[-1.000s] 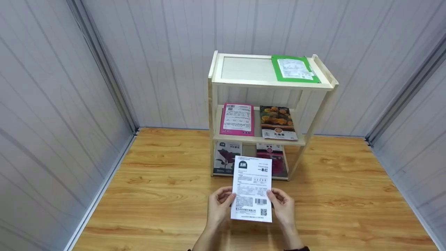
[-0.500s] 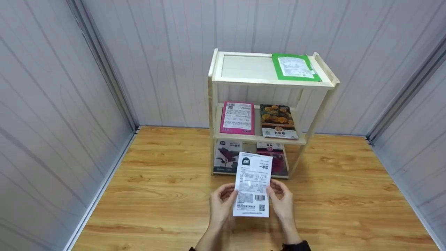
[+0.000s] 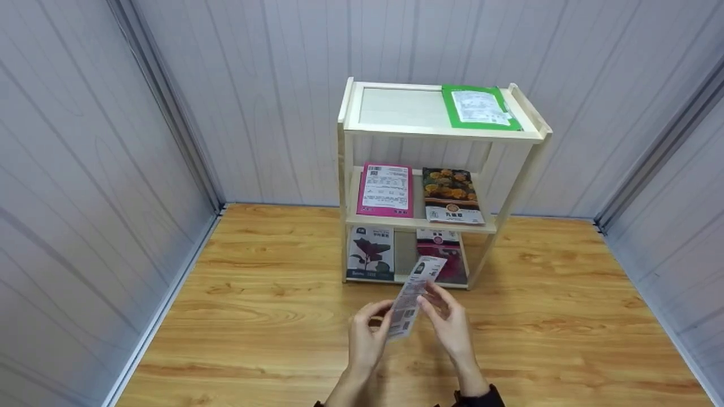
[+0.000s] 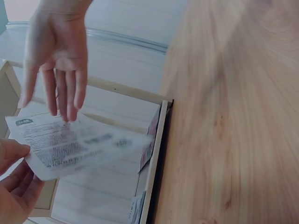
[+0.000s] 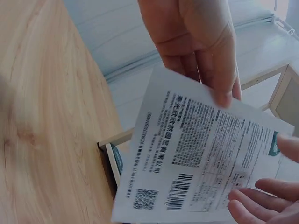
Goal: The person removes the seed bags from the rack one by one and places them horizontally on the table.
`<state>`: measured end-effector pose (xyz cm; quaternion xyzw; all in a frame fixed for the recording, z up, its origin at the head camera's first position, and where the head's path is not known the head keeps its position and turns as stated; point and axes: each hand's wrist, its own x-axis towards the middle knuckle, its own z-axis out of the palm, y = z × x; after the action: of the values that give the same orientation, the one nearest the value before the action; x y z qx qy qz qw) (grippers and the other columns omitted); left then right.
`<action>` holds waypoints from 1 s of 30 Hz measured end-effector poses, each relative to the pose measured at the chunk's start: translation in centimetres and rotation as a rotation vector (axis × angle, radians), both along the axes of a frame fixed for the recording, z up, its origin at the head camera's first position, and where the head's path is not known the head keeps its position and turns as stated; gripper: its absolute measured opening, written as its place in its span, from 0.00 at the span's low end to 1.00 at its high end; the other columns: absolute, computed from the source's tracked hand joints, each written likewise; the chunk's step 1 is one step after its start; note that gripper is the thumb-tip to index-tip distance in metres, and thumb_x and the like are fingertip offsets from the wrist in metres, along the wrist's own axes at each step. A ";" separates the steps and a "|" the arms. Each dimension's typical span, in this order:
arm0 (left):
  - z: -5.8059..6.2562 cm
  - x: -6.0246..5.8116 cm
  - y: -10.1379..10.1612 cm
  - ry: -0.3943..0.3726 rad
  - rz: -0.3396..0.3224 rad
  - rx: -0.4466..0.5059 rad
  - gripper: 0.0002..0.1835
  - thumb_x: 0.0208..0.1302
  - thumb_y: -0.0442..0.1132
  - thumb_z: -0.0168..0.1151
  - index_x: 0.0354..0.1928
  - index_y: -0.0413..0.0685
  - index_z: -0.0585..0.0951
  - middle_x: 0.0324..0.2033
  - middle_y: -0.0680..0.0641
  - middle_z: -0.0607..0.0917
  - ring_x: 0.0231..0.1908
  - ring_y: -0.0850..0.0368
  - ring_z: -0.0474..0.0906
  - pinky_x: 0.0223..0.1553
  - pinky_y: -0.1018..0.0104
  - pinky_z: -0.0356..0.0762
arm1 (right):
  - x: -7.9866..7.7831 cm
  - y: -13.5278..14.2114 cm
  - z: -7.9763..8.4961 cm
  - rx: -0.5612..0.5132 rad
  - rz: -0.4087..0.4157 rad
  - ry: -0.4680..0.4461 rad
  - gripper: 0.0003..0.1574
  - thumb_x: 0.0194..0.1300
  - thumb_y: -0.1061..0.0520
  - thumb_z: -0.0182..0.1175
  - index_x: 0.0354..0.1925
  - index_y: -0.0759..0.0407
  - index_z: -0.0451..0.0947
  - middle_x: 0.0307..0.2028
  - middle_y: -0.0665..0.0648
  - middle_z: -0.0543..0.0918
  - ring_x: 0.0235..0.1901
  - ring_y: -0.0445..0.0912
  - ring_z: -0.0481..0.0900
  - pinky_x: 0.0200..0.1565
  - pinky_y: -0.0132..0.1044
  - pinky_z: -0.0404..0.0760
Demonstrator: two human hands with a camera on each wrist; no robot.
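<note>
A white seed packet (image 3: 412, 291) with printed text, a barcode and a QR code is tilted in the air before the lower shelf in the head view. My left hand (image 3: 365, 339) pinches its edge between thumb and fingers, as the left wrist view also shows of the packet (image 4: 70, 144). Beside the other edge is my right hand (image 3: 449, 328), its fingers (image 4: 60, 91) extended right at the packet. In the right wrist view, the printed side of the packet (image 5: 205, 154) faces the camera, the left hand (image 5: 201, 42) grips it from above, and the right hand (image 5: 266, 200) is spread at the lower right.
A pale wooden shelf (image 3: 444, 135) stands on the wood-grain surface (image 3: 271, 316). A green packet (image 3: 481, 107) lies on top, a pink packet (image 3: 386, 189) and an orange-flower packet (image 3: 452, 195) in the middle, a dark-leaf packet (image 3: 370, 253) and a red-flower packet (image 3: 452, 265) below.
The seed packet has turned from facing the head camera to a slanted, nearly edge-on pose. My right hand has let go of its right edge; my left hand keeps its pinch.
</note>
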<state>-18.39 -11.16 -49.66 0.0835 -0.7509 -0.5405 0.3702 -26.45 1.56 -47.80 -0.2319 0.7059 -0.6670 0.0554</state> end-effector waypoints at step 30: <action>-1.3 -0.2 0.6 0.140 0.057 -0.746 0.14 0.41 0.28 0.67 0.35 0.45 0.83 0.34 0.51 0.79 0.37 0.58 0.75 0.39 0.69 0.74 | 0.7 0.0 0.4 -0.125 -0.041 -0.241 0.18 0.66 0.66 0.45 0.43 0.85 0.66 0.32 0.61 0.80 0.29 0.38 0.79 0.31 0.30 0.78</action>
<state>-18.55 -10.55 -50.95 -0.0732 -0.8663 -0.2237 0.4406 -25.73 1.57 -47.37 -0.1385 0.6556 -0.7338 0.1117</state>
